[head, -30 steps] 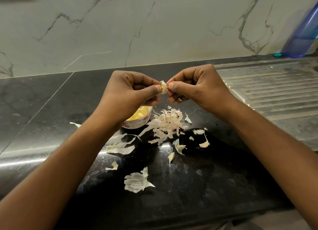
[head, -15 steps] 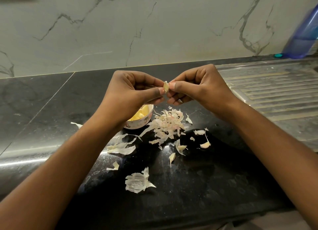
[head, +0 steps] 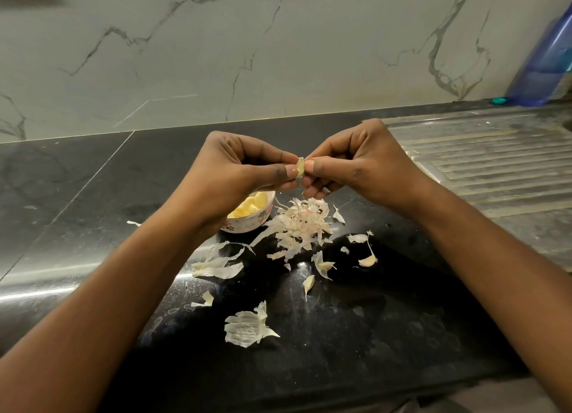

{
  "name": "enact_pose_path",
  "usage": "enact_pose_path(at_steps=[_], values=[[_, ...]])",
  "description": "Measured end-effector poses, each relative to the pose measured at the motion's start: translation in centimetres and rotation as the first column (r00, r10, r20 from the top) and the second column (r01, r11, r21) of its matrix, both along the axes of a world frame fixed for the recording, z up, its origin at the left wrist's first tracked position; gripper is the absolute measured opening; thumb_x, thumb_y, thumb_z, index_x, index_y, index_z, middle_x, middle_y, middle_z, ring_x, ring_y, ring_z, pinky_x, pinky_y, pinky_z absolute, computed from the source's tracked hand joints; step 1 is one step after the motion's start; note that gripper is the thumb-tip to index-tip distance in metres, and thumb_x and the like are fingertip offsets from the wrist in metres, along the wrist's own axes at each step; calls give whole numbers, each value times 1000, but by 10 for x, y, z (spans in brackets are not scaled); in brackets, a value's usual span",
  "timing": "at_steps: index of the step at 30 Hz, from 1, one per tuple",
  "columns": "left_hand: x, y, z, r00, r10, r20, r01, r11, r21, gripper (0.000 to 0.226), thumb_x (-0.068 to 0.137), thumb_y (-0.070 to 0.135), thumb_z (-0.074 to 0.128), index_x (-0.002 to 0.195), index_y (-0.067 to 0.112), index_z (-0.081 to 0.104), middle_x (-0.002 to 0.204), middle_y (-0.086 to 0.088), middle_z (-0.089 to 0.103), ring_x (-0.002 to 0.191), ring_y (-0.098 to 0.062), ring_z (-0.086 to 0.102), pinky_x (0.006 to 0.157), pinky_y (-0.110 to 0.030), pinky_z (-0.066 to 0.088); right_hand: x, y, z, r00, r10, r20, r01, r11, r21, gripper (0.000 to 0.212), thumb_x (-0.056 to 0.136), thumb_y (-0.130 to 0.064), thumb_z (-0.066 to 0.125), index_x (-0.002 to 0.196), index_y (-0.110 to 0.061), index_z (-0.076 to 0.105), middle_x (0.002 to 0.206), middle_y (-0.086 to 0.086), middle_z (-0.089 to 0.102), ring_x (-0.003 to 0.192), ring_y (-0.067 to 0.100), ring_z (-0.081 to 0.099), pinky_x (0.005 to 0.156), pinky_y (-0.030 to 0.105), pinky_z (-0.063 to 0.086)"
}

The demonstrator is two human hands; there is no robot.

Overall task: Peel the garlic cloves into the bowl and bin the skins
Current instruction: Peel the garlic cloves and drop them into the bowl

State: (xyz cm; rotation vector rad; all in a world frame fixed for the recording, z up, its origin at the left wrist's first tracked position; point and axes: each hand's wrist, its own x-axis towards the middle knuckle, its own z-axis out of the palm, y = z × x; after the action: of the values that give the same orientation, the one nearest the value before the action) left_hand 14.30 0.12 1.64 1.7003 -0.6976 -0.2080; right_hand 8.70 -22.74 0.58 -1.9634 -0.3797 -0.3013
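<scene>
A pale garlic clove [head: 299,167] is held in the air between both hands, above the black counter. My left hand [head: 244,171] pinches it from the left with thumb and fingers. My right hand [head: 356,162] pinches it from the right. Under my left wrist stands a small white flowered bowl [head: 253,220] with several peeled yellow cloves [head: 251,204]; the wrist hides its left part. A heap of papery skins [head: 300,227] lies just right of the bowl. An unpeeled clove [head: 367,260] lies to the right of the heap.
Loose skin scraps [head: 247,326] are scattered over the black counter [head: 356,335] toward its front edge. A ribbed steel draining board [head: 495,165] fills the right side. A blue bottle [head: 548,63] stands at the far right against the marble wall.
Both hands stay together on the clove, which has turned slightly between the fingertips. The skins and bowl have not moved.
</scene>
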Motion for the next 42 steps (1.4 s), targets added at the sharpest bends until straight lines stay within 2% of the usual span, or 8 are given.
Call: enact_pose_path(at_steps=[12,15,18,21,25,31,36,42], values=[[-1,1,3,993,-36,-110,31,998,-47,27,81,7,79,108,0,77,100,-16,81,96,-32,79,88,-37,65,1,3,-2,1000,-20,4,20,997,71,12,98,-3,72,101,7,78,83,16,79,73,35,79,71,49,68],[-1,0,-1,1000,22,17,-22,1000,-3,21,86,7,79,107,2,78,95,-13,81,89,-30,80,83,-36,66,3,3,-2,997,-65,28,63,996,71,12,99,-2,71,100,7,77,82,16,79,71,33,79,70,49,68],[-3,-4,-3,985,66,160,-70,997,25,18,87,9,79,105,6,80,93,-7,82,85,-24,80,80,-32,66,5,2,-2,992,-106,65,103,993,52,11,98,-3,72,100,5,78,82,13,80,70,29,79,68,41,68],[-6,-5,-3,994,54,98,-53,999,-11,20,86,8,79,107,5,79,95,-8,82,88,-23,81,81,-29,65,5,2,-3,987,-130,91,129,991,23,10,96,-5,75,100,4,79,82,11,80,69,27,79,66,36,67],[-6,-5,-1,999,30,-33,-33,997,-71,27,89,9,76,115,2,75,100,-14,81,94,-28,80,84,-33,65,5,3,-3,987,-112,117,115,993,-13,12,95,-9,77,100,2,81,82,9,81,70,25,79,68,37,67],[-5,-4,0,998,27,-62,-30,998,-54,18,93,7,72,109,0,76,98,-15,81,94,-29,80,84,-35,65,4,6,-4,985,-117,126,120,993,-12,10,93,-9,80,98,0,81,82,9,81,72,25,79,70,39,68],[-4,-3,1,990,59,-127,-71,993,-95,17,93,7,72,107,-1,75,96,-18,80,92,-32,80,84,-37,65,3,2,-1,985,-116,127,120,993,-21,11,91,-6,83,99,1,80,83,8,81,73,23,80,69,31,65],[-4,-3,-1,993,70,-90,-77,995,-70,15,92,8,74,104,0,76,94,-17,80,91,-32,80,83,-38,65,2,4,-4,993,-42,109,51,995,-84,15,93,-11,82,103,0,81,88,6,82,77,21,81,72,32,66]])
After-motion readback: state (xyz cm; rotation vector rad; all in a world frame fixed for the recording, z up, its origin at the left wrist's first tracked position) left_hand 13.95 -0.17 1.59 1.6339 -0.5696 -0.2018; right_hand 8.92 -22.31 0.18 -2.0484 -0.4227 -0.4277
